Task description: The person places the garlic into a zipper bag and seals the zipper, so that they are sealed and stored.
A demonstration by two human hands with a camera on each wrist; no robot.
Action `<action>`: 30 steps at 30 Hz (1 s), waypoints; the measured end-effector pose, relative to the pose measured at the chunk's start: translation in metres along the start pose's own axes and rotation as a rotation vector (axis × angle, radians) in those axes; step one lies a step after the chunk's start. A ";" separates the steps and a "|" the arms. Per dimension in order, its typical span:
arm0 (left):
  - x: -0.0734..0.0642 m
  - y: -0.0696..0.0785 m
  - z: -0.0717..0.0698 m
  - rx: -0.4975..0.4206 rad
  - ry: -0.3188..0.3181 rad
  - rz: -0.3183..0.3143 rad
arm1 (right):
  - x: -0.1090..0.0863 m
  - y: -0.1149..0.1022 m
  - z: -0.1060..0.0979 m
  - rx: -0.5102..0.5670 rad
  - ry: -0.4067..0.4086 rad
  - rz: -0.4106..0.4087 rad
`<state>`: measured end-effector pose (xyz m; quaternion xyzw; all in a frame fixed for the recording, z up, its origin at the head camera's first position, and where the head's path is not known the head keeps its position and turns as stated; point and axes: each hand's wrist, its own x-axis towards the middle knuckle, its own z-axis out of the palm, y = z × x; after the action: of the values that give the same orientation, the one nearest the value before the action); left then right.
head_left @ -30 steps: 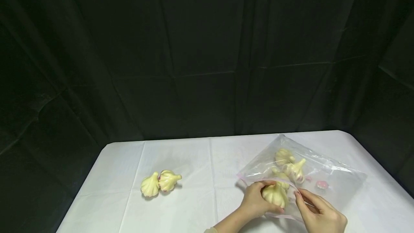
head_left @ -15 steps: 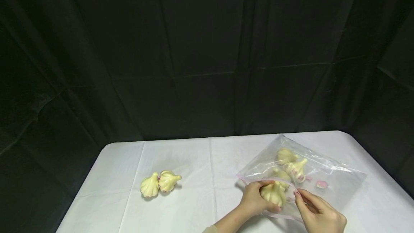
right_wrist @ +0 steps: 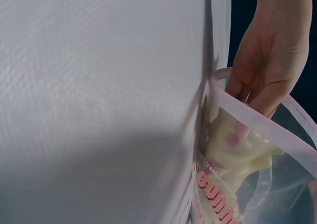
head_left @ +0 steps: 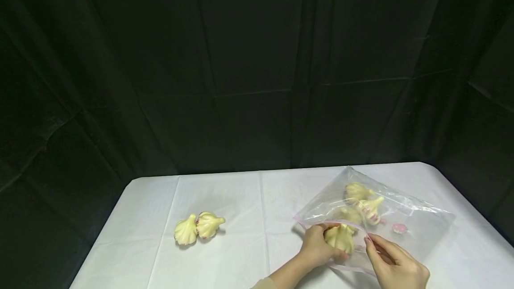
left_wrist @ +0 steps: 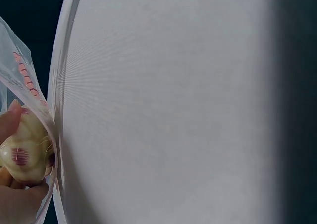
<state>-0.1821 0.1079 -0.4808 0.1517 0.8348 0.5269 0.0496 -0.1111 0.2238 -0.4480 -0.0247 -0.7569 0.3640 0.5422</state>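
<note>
My left hand point(head_left: 315, 249) is in the mouth of a clear zip bag point(head_left: 425, 224), its fingers and thumb round a pale garlic bulb point(head_left: 339, 237). The left wrist view shows the same garlic bulb point(left_wrist: 27, 152), with purple patches, just within the bag's rim. At the opening's right side, my right hand point(head_left: 397, 264) pinches the pink-edged rim between thumb and fingers. Deeper in the bag lie more bulbs: one at the back point(head_left: 356, 191), one with a purplish base point(head_left: 370, 208), and one partly covered by the held bulb. In the right wrist view, pink lettering point(right_wrist: 215, 196) marks the bag.
Two garlic bulbs lie side by side on the left of the table, one on its side point(head_left: 209, 225) and one with its stem pointing away point(head_left: 186, 230). A white cloth point(head_left: 225, 266) covers the table. Black curtain point(head_left: 249, 70) hangs behind it and along the sides.
The garlic in my left hand has shifted slightly. Bulbs inside the bag have slid a little toward the right. My right hand keeps its pinch on the rim, almost unmoved.
</note>
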 end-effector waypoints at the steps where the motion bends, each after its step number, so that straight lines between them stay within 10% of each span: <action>1: 0.000 0.000 0.001 0.003 -0.001 -0.001 | 0.000 0.000 0.000 0.000 -0.001 0.001; 30: -0.002 0.005 0.005 0.041 -0.008 -0.043 | 0.000 -0.001 -0.002 0.000 -0.017 -0.021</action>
<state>-0.1780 0.1133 -0.4784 0.1371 0.8483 0.5079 0.0611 -0.1091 0.2241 -0.4478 -0.0136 -0.7615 0.3587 0.5396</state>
